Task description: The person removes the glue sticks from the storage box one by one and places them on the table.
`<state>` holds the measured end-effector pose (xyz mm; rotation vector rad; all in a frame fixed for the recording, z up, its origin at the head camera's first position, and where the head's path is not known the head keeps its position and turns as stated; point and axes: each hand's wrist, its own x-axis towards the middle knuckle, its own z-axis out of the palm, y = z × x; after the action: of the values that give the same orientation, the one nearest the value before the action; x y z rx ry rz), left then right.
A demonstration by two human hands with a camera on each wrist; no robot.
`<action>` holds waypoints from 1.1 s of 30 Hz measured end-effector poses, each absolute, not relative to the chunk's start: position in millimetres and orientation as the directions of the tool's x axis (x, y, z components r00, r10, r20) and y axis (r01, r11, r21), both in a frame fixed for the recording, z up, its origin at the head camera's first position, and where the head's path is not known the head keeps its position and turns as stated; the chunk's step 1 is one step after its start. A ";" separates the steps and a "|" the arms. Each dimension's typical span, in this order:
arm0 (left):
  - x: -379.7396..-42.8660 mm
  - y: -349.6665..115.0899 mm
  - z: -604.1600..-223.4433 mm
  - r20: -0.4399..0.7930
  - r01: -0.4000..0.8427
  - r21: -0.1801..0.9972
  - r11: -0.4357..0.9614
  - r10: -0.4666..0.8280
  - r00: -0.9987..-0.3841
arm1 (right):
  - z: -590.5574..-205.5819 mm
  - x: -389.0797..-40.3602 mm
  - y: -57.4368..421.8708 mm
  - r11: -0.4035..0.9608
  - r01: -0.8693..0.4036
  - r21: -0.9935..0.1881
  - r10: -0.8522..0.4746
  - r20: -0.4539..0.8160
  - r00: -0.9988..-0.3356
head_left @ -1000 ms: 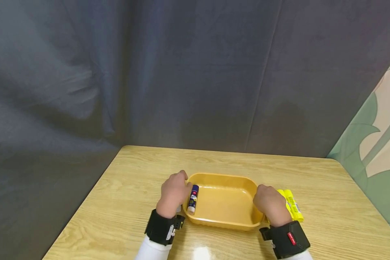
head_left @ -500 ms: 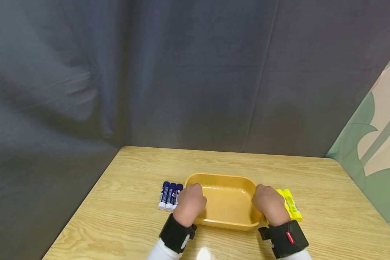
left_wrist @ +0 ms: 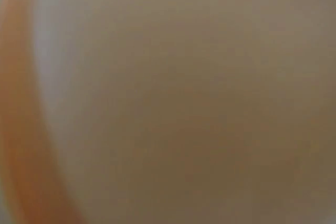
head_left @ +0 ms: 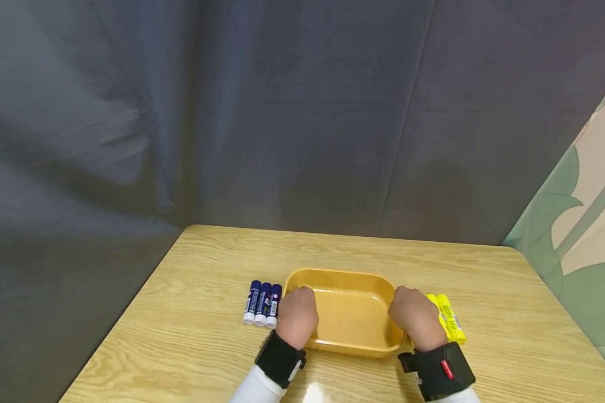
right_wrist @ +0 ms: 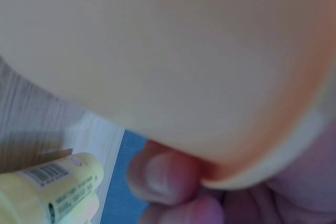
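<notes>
A yellow-orange tray stands on the wooden table between both hands. The person's right hand grips its right rim, and curled fingers show at that edge in the right wrist view. The left hand lies over the tray's left end, knuckles up. Its fingertips and whatever lies beneath them are hidden. Only a blurred beige surface with an orange band fills the left wrist view. Beside the left hand, three blue-and-white glue sticks lie in a row on the table.
Yellow glue sticks lie just right of the tray, partly behind the right hand; one also shows its barcode label in the right wrist view. A dark curtain hangs behind the table.
The left hand moved right, from the tray's left edge to over its left end. It uncovered the three blue sticks and now hides the glue stick seen inside the tray. The right hand stayed.
</notes>
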<state>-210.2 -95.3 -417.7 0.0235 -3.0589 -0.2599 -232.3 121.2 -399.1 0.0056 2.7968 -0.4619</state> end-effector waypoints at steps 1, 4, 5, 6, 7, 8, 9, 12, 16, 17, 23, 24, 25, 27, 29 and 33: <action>-210.5 -95.0 -418.5 0.077 -0.003 0.176 0.984 -0.017 -0.997 | -399.2 -232.0 121.7 0.948 0.055 -0.313 -0.044 -0.300 -0.953; -212.2 -95.0 -420.1 0.103 0.024 0.219 0.975 0.001 -0.995 | -398.5 -231.2 123.2 0.949 0.060 -0.309 -0.039 -0.304 -0.952; -213.3 -95.5 -420.6 0.105 0.032 0.238 0.971 0.007 -0.994 | -398.1 -230.9 123.6 0.949 0.060 -0.308 -0.039 -0.305 -0.952; -214.4 -96.2 -420.9 0.112 0.046 0.257 0.965 0.017 -0.994 | -397.7 -230.7 123.9 0.950 0.060 -0.308 -0.039 -0.305 -0.952; -215.7 -97.0 -421.1 0.119 0.060 0.274 0.960 0.029 -0.993 | -397.0 -230.5 124.0 0.950 0.058 -0.306 -0.039 -0.304 -0.952; -217.6 -97.8 -421.8 0.121 0.073 0.287 0.955 0.039 -0.992 | -396.5 -230.3 124.1 0.950 0.056 -0.306 -0.041 -0.302 -0.953; -219.5 -98.4 -422.3 0.119 0.081 0.299 0.951 0.047 -0.992 | -396.1 -230.2 124.1 0.951 0.055 -0.305 -0.041 -0.300 -0.953; -224.8 -98.8 -424.4 0.105 0.089 0.322 0.943 0.058 -0.993 | -395.6 -230.2 123.7 0.952 0.053 -0.300 -0.041 -0.300 -0.953; -229.5 -98.2 -426.0 0.067 0.059 0.315 0.947 0.040 -0.997 | -397.3 -230.9 122.8 0.952 0.052 -0.303 -0.044 -0.303 -0.952; -230.2 -98.4 -426.2 0.063 0.056 0.306 0.950 0.038 -0.997 | -397.9 -231.3 122.4 0.951 0.051 -0.304 -0.046 -0.303 -0.952; -233.1 -99.5 -430.0 0.107 0.074 0.287 0.955 0.045 -0.993 | -398.6 -233.8 120.3 0.953 0.050 -0.300 -0.045 -0.302 -0.952; -233.4 -99.5 -430.7 0.111 0.078 0.290 0.954 0.047 -0.993 | -398.5 -234.1 120.0 0.953 0.050 -0.300 -0.045 -0.301 -0.953; -233.7 -99.5 -431.3 0.111 0.080 0.298 0.951 0.049 -0.993 | -398.3 -234.4 119.8 0.952 0.051 -0.300 -0.044 -0.301 -0.953; -234.4 -99.4 -432.8 0.101 0.079 0.306 0.949 0.050 -0.994 | -398.1 -234.6 119.0 0.952 0.052 -0.303 -0.044 -0.300 -0.953; -235.1 -99.5 -433.9 0.083 0.069 0.309 0.949 0.046 -0.996 | -398.1 -234.7 118.1 0.951 0.052 -0.306 -0.045 -0.301 -0.953; -236.4 -100.8 -435.3 0.048 0.049 0.324 0.945 0.035 -0.998 | -399.1 -234.2 116.6 0.951 0.049 -0.306 -0.046 -0.298 -0.954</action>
<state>-236.4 -100.8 -435.3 -0.0665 -3.0572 -0.5105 -234.2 116.6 -399.1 0.0022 2.7998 -0.4501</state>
